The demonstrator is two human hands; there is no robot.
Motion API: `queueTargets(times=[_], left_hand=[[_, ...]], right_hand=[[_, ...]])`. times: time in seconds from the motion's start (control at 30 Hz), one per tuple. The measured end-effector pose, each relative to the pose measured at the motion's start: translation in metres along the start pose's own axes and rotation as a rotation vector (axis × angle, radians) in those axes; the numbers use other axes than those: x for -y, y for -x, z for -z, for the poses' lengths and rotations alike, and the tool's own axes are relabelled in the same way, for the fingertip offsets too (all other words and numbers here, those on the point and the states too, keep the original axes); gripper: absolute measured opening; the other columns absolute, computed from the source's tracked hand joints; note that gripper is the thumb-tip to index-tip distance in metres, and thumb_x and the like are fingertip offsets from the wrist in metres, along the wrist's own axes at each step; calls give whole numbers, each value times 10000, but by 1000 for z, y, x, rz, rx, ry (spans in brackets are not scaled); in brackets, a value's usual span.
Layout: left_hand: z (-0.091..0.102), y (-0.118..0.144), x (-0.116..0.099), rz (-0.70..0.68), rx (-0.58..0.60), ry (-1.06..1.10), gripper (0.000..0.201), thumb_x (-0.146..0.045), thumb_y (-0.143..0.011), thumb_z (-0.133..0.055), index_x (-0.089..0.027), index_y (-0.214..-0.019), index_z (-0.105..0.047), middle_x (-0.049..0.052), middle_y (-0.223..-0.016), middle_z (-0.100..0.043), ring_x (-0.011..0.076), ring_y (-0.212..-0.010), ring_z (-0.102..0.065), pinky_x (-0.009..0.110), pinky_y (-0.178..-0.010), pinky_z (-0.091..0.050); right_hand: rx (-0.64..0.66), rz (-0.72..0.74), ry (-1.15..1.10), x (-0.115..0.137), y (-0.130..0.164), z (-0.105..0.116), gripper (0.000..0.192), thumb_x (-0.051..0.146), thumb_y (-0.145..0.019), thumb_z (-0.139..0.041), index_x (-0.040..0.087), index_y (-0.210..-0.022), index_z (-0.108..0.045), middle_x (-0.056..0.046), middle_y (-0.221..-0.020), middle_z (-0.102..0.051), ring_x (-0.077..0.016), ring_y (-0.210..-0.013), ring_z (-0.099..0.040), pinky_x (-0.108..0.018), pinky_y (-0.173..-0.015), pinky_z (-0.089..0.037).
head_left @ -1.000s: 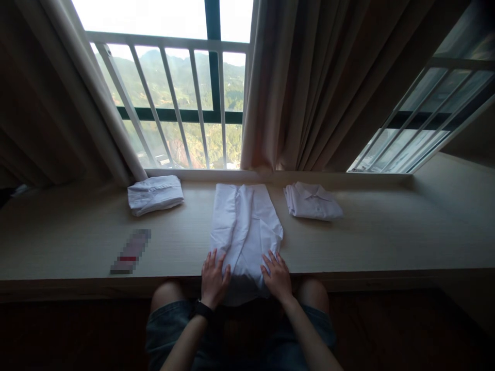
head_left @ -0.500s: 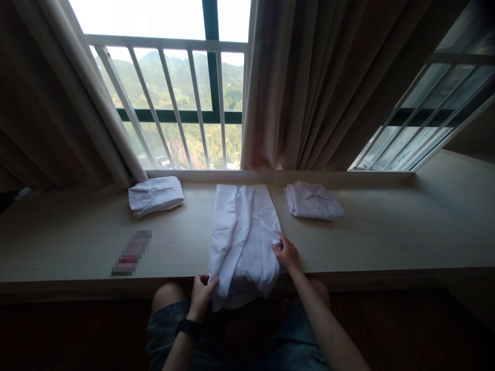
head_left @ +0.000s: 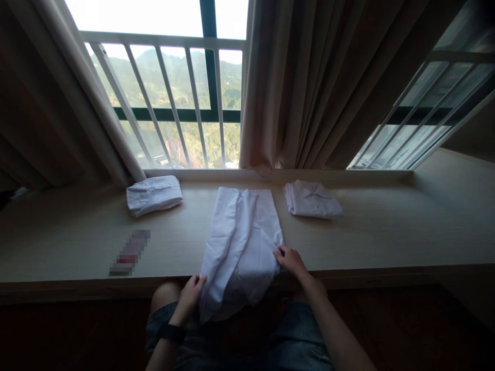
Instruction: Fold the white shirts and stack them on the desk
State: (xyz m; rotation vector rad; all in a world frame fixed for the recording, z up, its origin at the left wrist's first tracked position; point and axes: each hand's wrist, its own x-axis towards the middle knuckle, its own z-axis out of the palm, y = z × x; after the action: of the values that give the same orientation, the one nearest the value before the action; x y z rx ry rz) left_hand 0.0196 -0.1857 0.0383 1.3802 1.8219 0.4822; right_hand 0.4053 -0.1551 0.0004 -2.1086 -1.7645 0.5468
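Note:
A white shirt [head_left: 242, 242], partly folded lengthwise, lies on the pale wooden window ledge [head_left: 386, 232] in front of me, its near end hanging over the ledge's edge onto my lap. My left hand [head_left: 189, 297] grips the shirt's lower left edge below the ledge. My right hand [head_left: 291, 260] pinches the shirt's right edge on the ledge. A dark watch sits on my left wrist.
A folded white shirt [head_left: 153, 194] lies at the back left of the ledge and another folded shirt [head_left: 312, 200] with its collar up at the back right. A blurred flat object [head_left: 130, 252] lies at the front left. Curtains [head_left: 309, 82] and window bars [head_left: 174, 98] stand behind.
Both hands left the top of the shirt. My left hand dropped to the hanging lower left edge and pulled it toward me; my right hand took the right edge.

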Motion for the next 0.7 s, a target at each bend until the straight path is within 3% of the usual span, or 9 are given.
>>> queueTargets(times=[0.1,0.2,0.3,0.37,0.47,0.6,0.7], left_hand=[[5,0,-18,-78,-174,-373,488,-475,-926,-439,-140,-1250,-585,167,-1131,-688,321,-1026,-650,422,-881,-500],[-4,-19,-56,-441,-313,-557,442,-376,-968,-384,-154,-1293,-584,157,-1276,-631,291,-1163,-593,421,-1000,-458],[-27,-62,-99,-747,-289,-596,405,-340,-974,-413,-260,-1320,-605,84,-1410,-566,280,-1384,-424,477,-1151,-326],[-45,-96,-118,-803,-271,-631,432,-372,-964,-453,-336,-1379,-565,44,-1519,-468,315,-1471,-290,592,-1184,-211],[-68,-139,-122,-747,-199,-674,477,-415,-956,-470,-374,-1429,-515,19,-1594,-363,345,-1494,-227,666,-1170,-149],[-84,-164,-103,-716,-146,-677,502,-435,-976,-414,-385,-1474,-451,3,-1613,-329,325,-1506,-201,652,-1181,-134],[-85,-168,-96,-732,-154,-662,515,-446,-976,-408,-399,-1490,-420,-7,-1620,-311,317,-1516,-173,647,-1191,-100]], right_hand=[[31,42,-14,4,18,3,319,432,-946,-505,199,-1000,-716,-77,-996,-743,-199,-897,-678,-251,-775,-422],[58,27,51,10,21,12,342,469,-956,-485,231,-1003,-726,-67,-959,-748,-211,-902,-685,-263,-772,-428],[-9,-68,177,25,-7,24,358,489,-963,-463,257,-1038,-726,-68,-929,-749,-224,-880,-690,-279,-756,-437],[-92,-65,219,43,-46,33,341,444,-975,-449,258,-1075,-717,-68,-994,-745,-217,-912,-686,-276,-776,-447],[-125,107,238,78,-130,41,339,334,-999,-406,247,-1146,-699,-60,-1161,-711,-191,-1046,-652,-261,-885,-452],[12,273,390,120,-250,35,447,174,-959,-436,240,-1380,-574,-56,-1486,-506,-210,-1334,-475,-310,-1088,-370],[114,278,451,137,-317,21,459,202,-899,-561,286,-1349,-605,-35,-1522,-463,-302,-1407,-383,-447,-1124,-344]])
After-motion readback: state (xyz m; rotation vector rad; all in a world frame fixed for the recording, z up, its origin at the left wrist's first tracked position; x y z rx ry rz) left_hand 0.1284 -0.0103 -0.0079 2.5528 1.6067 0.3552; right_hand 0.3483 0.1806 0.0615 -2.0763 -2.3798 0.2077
